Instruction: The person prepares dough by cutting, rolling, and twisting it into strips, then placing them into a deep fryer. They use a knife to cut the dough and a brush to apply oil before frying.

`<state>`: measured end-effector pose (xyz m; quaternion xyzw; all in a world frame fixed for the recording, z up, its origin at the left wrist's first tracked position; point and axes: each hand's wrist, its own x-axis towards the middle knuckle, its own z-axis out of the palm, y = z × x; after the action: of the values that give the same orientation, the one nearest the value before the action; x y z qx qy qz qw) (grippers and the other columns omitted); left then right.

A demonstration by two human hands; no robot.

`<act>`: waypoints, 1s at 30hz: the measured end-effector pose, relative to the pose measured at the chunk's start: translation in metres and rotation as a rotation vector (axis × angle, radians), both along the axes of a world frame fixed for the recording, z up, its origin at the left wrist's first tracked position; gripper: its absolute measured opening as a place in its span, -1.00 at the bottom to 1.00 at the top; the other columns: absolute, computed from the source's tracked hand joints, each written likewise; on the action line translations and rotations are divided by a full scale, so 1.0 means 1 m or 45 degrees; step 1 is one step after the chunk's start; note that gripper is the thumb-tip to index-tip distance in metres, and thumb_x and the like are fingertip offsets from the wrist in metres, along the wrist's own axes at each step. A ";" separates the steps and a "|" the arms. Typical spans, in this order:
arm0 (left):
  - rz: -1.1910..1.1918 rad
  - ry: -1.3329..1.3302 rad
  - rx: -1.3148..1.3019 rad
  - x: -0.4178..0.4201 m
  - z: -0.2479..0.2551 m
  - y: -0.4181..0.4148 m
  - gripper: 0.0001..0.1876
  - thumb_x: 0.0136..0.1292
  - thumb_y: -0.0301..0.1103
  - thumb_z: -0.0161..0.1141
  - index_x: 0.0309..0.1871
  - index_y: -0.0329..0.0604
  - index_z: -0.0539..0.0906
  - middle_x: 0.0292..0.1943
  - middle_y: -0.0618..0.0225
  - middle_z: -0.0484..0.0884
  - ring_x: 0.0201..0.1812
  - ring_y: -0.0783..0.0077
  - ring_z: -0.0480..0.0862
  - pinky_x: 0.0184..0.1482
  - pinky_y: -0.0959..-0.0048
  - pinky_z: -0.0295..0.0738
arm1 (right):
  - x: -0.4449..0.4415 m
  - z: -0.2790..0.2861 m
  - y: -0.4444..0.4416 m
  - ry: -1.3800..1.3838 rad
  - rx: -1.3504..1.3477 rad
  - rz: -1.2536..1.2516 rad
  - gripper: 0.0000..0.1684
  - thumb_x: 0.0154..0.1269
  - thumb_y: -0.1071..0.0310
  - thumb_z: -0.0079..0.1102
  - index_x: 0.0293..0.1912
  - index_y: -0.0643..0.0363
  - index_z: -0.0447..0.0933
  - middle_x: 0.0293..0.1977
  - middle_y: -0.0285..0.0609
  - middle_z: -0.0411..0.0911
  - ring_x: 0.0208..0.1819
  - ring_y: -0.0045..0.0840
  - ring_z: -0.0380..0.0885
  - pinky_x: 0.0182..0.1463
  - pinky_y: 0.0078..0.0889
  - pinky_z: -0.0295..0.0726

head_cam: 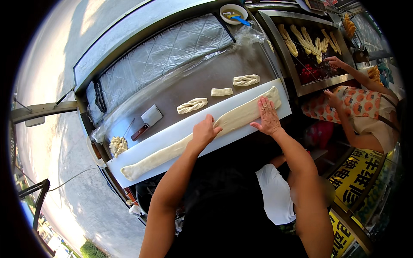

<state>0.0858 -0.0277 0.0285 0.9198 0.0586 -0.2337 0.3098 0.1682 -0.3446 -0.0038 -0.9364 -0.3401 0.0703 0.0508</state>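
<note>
A long flat strip of dough (235, 116) lies lengthwise along a white cutting board (142, 153). My left hand (204, 132) is on the middle of the strip, its fingers curled at the far edge and its thumb towards the near side. Flat on the dough near the right end rests my right hand (268, 116), palm down with the thumb spread. Beyond the board, on the metal worktop (190, 85), sit two twisted dough pieces, one on the left (192, 105) and one on the right (246, 80). Between them is a small plain dough piece (222, 92).
A dough scraper (151, 115) lies behind the board, left of the twists. Dough scraps (118, 146) and a thin rod are at the left end. A bowl with a blue brush (233, 14) stands far back. At right, a co-worker's hand (335, 63) is over a fryer (309, 84).
</note>
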 end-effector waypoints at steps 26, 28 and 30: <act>-0.179 0.737 -0.360 -0.071 0.007 0.166 -0.48 0.14 0.13 0.37 -0.20 -0.25 0.77 -0.47 0.20 0.68 -0.40 0.32 0.62 -0.25 0.29 0.49 | -0.082 -0.013 0.135 0.118 0.188 0.050 0.31 0.22 -0.53 -0.03 0.52 0.40 -0.06 0.56 0.19 -0.17 0.61 -0.03 -0.26 0.61 0.06 -0.33; -0.197 0.751 -0.319 -0.078 0.010 0.179 -0.47 0.13 0.13 0.37 -0.19 -0.25 0.77 -0.47 0.17 0.68 -0.40 0.29 0.62 -0.24 0.29 0.49 | -0.109 -0.010 0.169 0.191 0.218 0.077 0.31 0.20 -0.52 -0.01 0.51 0.40 -0.05 0.56 0.18 -0.17 0.61 -0.04 -0.27 0.61 0.05 -0.37; -0.215 0.737 -0.286 -0.086 0.009 0.191 -0.47 0.11 0.12 0.38 -0.21 -0.26 0.77 -0.48 0.13 0.68 -0.42 0.26 0.62 -0.25 0.27 0.49 | -0.134 -0.009 0.201 0.211 0.245 0.128 0.30 0.20 -0.51 0.01 0.50 0.41 -0.03 0.56 0.20 -0.17 0.61 -0.03 -0.27 0.61 0.05 -0.38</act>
<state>0.0000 0.1631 0.0373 0.7768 0.0415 -0.5156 0.3592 0.0341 -0.1435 -0.0125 -0.8999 -0.3865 0.1169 0.1645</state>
